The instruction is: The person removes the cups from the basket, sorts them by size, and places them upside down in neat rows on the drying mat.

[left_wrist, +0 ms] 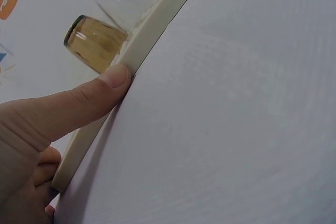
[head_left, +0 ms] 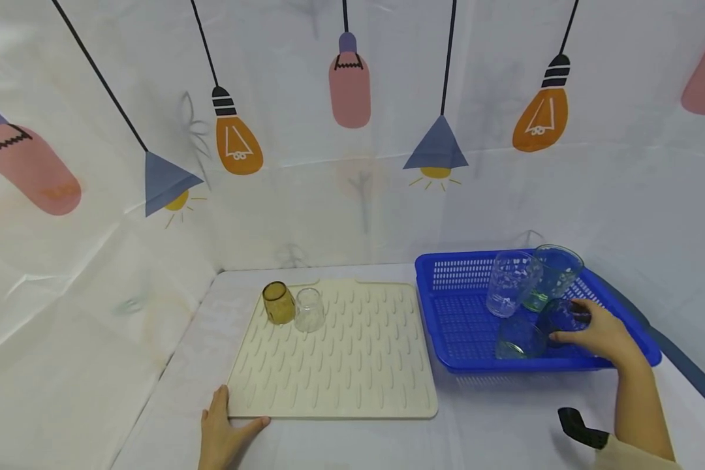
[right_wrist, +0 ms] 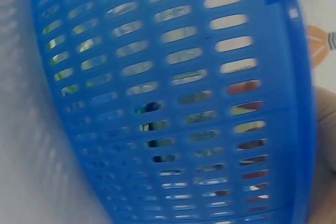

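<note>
The grip of the right hand (head_left: 604, 331) pinches a dark-tinted glass (head_left: 555, 318) between thumb and fingers, inside the blue basket (head_left: 463, 364) toward its right side; whether the glass touches the basket floor cannot be told. The left hand (head_left: 222, 432) has its grip spread about the near left corner of the cream mat (head_left: 352, 385), thumb against the near edge and fingers along the left edge.

Just left of the dark glass, by the basket's near edge, is a pale clear glass (head_left: 517, 343). Behind them, toward the far edge, a tall patterned clear glass (head_left: 505, 287) and a green-tinted glass (head_left: 558, 274) stand side by side, the second near the far right corner. The fingers cover part of the dark glass, and the perforated basket wall blocks most of the right wrist view. On the mat, near its far left corner, an amber glass (head_left: 279, 307) has a small clear glass (head_left: 309, 312) close on its right.

A black curved piece (head_left: 581, 427) juts out by the beige sleeve (head_left: 634, 455).

Mat and basket lie on a counter (head_left: 476, 431) covered in white. Round it hangs pale, creased sheeting (head_left: 305, 215) printed with hanging lamps and orange bulbs.
</note>
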Available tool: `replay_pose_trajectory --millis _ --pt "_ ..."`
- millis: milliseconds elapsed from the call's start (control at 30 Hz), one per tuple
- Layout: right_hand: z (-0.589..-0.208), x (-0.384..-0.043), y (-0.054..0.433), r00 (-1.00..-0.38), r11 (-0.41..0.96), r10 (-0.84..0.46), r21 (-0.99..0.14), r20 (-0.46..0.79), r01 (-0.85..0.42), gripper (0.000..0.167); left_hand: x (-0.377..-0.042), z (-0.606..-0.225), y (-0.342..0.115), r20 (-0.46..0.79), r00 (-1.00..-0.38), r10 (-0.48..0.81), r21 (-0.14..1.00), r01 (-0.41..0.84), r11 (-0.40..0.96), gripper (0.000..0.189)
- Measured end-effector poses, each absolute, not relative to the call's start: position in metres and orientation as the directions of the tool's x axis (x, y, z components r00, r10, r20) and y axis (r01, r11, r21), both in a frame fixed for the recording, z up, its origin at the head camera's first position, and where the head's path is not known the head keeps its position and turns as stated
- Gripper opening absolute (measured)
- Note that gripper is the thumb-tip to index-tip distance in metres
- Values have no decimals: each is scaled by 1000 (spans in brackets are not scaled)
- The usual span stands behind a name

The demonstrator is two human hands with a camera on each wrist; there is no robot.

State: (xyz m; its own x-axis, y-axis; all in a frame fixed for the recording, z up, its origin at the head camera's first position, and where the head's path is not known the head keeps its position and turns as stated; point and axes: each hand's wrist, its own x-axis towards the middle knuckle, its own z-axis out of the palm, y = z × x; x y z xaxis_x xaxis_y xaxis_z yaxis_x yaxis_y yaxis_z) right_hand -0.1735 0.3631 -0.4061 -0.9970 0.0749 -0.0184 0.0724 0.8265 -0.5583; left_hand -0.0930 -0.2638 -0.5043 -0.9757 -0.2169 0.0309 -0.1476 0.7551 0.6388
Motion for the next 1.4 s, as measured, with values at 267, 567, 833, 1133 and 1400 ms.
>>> replay_pose_trajectory --millis 267,567,833,1133,1400 --pt "-392 -160 354 -964 685 227 -727 140 56 94 -95 -501 -263 92 -967 -237 688 -111 718 110" --pt "-381 -151 330 -909 425 316 -897 273 -122 80 -100 -475 -246 33 -953 -301 788 -161 594 97" --pt "-384 -146 301 -924 229 265 -949 275 -216 76 -110 -457 -216 145 -965 -218 899 36 437 73" --pt "-396 -149 262 -922 59 153 -934 357 -352 70 -120 -452 -183 225 -967 -121 939 182 292 65" --pt "-388 -143 229 -924 94 63 -924 377 -371 73 -126 -447 -152 267 -964 -10 949 261 179 55"
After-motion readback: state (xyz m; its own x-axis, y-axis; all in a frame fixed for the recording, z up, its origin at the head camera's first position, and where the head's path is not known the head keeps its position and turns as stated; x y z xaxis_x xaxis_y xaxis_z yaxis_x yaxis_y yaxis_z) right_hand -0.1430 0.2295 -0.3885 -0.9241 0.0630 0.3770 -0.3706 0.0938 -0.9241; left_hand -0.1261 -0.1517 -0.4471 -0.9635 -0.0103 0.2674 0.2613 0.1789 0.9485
